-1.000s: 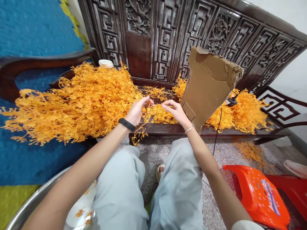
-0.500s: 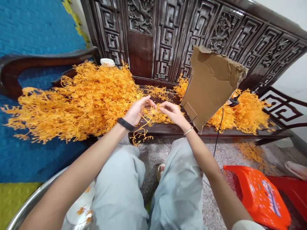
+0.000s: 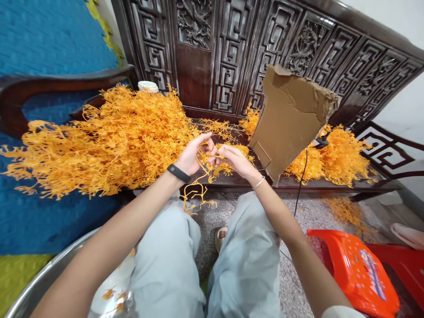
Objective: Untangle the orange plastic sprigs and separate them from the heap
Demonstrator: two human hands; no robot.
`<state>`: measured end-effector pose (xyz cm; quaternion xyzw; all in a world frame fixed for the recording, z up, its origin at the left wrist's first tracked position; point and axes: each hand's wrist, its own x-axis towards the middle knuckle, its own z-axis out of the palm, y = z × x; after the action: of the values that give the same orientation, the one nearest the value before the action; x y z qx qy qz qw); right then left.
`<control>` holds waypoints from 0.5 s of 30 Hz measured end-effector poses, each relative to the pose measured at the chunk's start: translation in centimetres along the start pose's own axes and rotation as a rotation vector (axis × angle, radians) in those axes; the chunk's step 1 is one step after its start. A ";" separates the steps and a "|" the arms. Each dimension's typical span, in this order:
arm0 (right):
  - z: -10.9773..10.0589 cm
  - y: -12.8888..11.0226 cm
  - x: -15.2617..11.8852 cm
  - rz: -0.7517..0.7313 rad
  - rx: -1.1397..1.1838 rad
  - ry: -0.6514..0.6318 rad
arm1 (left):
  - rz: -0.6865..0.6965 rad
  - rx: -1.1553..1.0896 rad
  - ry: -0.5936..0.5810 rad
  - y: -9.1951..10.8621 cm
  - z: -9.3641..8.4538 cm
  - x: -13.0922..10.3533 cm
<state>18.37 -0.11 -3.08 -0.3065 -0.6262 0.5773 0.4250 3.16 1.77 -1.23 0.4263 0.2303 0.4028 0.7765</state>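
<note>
An orange plastic branch (image 3: 198,182) hangs from my left hand (image 3: 195,153), its forked twigs dangling over the bench's front edge. The fingers of that hand are curled round its upper part. My right hand (image 3: 236,160) meets it fingertip to fingertip, pinching an orange piece of the same branch; the exact grip is partly hidden by the fingers. Just left of my hands rises a large heap of orange branches (image 3: 132,137). Behind and beneath the hands lie smaller loose orange pieces (image 3: 220,128) on the dark wooden bench (image 3: 218,187).
A brown cardboard sheet (image 3: 291,119) stands upright on the bench, with another orange pile (image 3: 344,154) and a black cable (image 3: 301,185) to its right. A white cup (image 3: 148,86) is behind the left heap. Low down are a red stool (image 3: 357,269) and a metal basin (image 3: 49,269).
Both hands have come closer together, with the left shifted slightly right. The dangling branch has swung a little lower and to the right.
</note>
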 end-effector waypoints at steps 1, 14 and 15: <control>0.0 -0.1 0.0 0.003 0.036 -0.017 | -0.003 -0.006 -0.008 0.1 0.0 0.0; 0.4 -0.5 -0.3 -0.046 0.214 0.012 | 0.117 -0.078 -0.082 0.5 0.7 -0.4; 0.5 -0.6 -0.3 -0.053 0.226 0.009 | 0.118 -0.082 -0.077 0.5 0.8 -0.5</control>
<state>18.15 -0.65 -2.54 -0.2425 -0.5630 0.6313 0.4751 3.26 1.14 -0.34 0.4220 0.1580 0.4400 0.7768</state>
